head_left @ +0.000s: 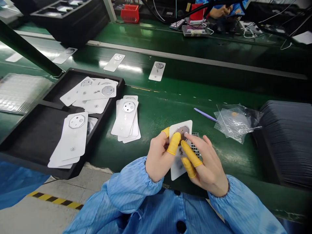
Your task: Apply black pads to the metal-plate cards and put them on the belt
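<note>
My left hand (162, 154), with yellow finger cots, grips a white rounded-corner panel (175, 170) by its upper left side. The panel is tilted up off the bench and has a grey octagonal recess near its top. My right hand (207, 162), also wearing yellow finger cots, has its fingertips drawn together at that recess. Whether they pinch a tiny part cannot be made out. Behind the right fingers shows a sheet of round black dots (195, 147), partly hidden. A fanned pile of similar white panels (125, 122) lies to the left.
A black tray (26, 133) at left holds more panels (73, 136). Clear plastic sheets (23, 91) lie beyond it. Purple tweezers (206, 114) touch clear bags (235, 122). Stacked dark trays (287, 139) stand at right. Single panels (157, 71) lie farther back; a co-worker's hand (220, 12) shows.
</note>
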`<state>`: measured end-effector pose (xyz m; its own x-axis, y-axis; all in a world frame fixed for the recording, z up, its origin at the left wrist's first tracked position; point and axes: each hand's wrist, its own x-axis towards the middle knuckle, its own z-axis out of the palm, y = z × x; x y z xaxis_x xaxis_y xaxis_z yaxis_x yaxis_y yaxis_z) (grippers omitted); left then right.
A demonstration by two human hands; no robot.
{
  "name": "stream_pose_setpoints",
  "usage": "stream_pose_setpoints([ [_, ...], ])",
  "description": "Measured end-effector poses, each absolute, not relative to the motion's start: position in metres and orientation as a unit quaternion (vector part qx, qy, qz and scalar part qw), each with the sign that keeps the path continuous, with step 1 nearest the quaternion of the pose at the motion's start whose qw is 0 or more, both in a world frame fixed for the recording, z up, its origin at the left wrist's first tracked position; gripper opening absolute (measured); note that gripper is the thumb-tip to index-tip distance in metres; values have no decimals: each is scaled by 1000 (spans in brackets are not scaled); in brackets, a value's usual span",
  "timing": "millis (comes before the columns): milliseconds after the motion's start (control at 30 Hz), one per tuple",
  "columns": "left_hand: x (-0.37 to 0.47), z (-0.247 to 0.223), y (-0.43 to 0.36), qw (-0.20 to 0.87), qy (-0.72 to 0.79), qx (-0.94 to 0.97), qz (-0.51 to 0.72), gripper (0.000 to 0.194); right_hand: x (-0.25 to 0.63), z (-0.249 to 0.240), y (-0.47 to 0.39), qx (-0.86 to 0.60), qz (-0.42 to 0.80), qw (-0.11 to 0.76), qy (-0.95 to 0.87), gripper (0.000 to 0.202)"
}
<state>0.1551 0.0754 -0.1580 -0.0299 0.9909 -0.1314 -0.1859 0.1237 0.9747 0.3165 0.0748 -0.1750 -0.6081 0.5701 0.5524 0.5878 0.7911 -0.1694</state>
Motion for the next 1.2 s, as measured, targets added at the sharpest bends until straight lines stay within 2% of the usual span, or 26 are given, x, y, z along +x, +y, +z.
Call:
stream_pose_setpoints([
  [167,157,-156,72,600,472,373,527,31,305,-176,59,-394,-27,265,-880,41],
  [333,157,-150,72,610,468,372,520,30,309,-181,60,-348,29,341,-873,54],
  [600,157,-145,67,591,466,402,521,29,312,-178,64,-345,35,387,-854,49],
  [733,158,-146,63,585,476,412,512,31,309,-174,61,-372,22,371,-851,49],
  [900,159,-150,60,576,502,388,515,30,301,-179,51,-405,-2,309,-860,49],
  [1033,157,-150,66,579,495,372,530,29,302,-183,55,-387,85,319,-861,57],
  [1200,149,-152,76,623,453,332,545,27,310,-183,59,-402,257,452,-754,46],
])
